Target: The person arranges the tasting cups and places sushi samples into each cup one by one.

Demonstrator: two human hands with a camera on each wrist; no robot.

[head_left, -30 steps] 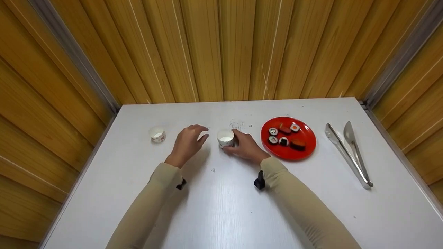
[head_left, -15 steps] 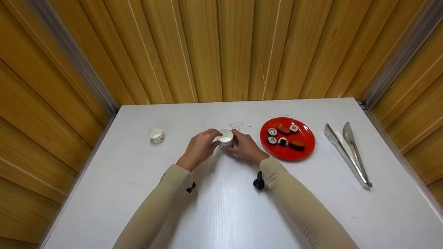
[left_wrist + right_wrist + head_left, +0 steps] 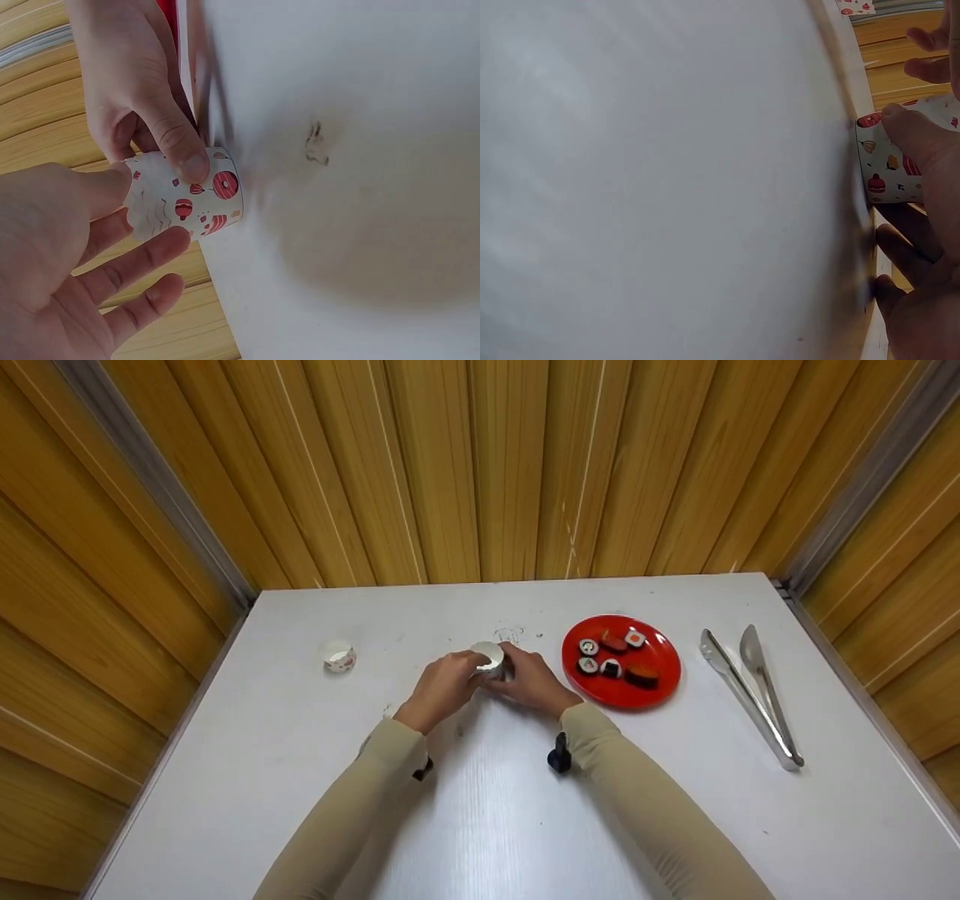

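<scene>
A white paper baking cup [image 3: 492,654] stands at the middle of the table, its mouth facing up. Red and brown sweets, among them a doughnut, are printed on its wall, and its rim is scalloped [image 3: 187,199]. My right hand [image 3: 534,682] grips the cup low on its right side, thumb pressed to the wall. At the left of the rim, my left hand [image 3: 444,690] pinches the edge with thumb and forefinger; its other fingers [image 3: 146,307] spread out along the cup. Whether several cups are nested here I cannot tell.
Another paper baking cup [image 3: 340,658] stands at the left. To the right lies a red plate [image 3: 660,690] with several sushi pieces [image 3: 612,669]. Metal tongs [image 3: 757,701] lie farther right. Wooden panels [image 3: 510,472] rise behind the white table [image 3: 495,825].
My left hand has moved right from the space beside the cup and taken hold of its rim. The right hand has kept its grip on the cup in the same place.
</scene>
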